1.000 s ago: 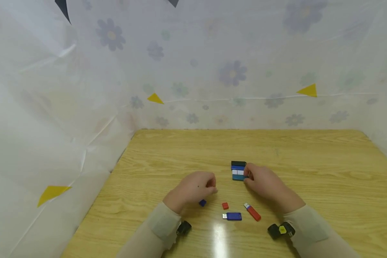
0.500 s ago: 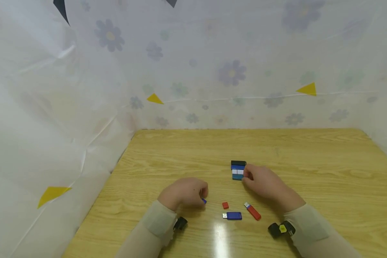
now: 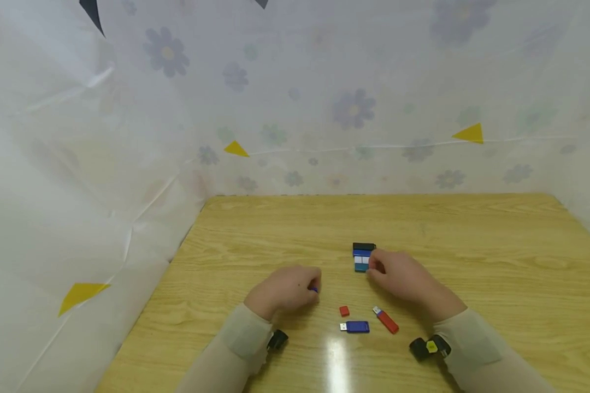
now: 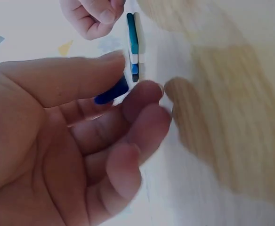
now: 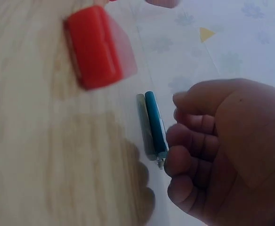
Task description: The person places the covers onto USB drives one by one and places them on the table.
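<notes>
My left hand [image 3: 282,289] pinches a small blue cap [image 4: 113,92] between thumb and forefinger, the other fingers loosely curled. My right hand [image 3: 407,275] has its fingers loosely curled at the right end of a row of USB sticks, hiding that end. The row holds a black stick [image 3: 364,246], a blue one [image 3: 363,253], a white one [image 3: 361,260] and a teal one [image 3: 361,268]. Nearer lie an uncapped blue USB stick [image 3: 358,327], an uncapped red USB stick [image 3: 387,322] and a red cap [image 3: 344,311].
The wooden table [image 3: 255,229] reaches back to a flowered plastic curtain [image 3: 295,109] with yellow triangles. Black wrist cameras [image 3: 277,340] are strapped at the sleeves. The loose sticks and red cap lie between the two forearms.
The blue cap lay on the table by the left hand; the left hand lowered over it, took it up and shifted slightly up and right. The right hand has barely moved leftward.
</notes>
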Tool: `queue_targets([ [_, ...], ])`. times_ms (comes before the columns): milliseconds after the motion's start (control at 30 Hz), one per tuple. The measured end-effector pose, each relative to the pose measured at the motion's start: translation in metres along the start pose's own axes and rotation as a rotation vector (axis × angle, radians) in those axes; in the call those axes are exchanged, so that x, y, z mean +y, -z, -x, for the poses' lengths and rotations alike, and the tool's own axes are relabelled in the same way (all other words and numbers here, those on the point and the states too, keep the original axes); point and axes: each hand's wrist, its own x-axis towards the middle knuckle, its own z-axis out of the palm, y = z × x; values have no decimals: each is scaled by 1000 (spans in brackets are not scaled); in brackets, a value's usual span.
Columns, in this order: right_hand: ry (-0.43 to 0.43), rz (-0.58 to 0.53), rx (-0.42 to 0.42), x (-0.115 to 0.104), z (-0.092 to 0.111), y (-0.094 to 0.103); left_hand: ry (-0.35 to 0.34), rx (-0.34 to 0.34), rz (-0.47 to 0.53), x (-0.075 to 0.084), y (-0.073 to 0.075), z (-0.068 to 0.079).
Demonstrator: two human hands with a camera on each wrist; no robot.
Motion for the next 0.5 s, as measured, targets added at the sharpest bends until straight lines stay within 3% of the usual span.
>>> queue_targets([
  [267, 115, -68, -80, -14, 2, -2, -12, 70, 13, 1, 3, -7],
  [500, 239, -150, -272, -32, 10, -2, -17, 109, 28, 4, 7, -9],
])
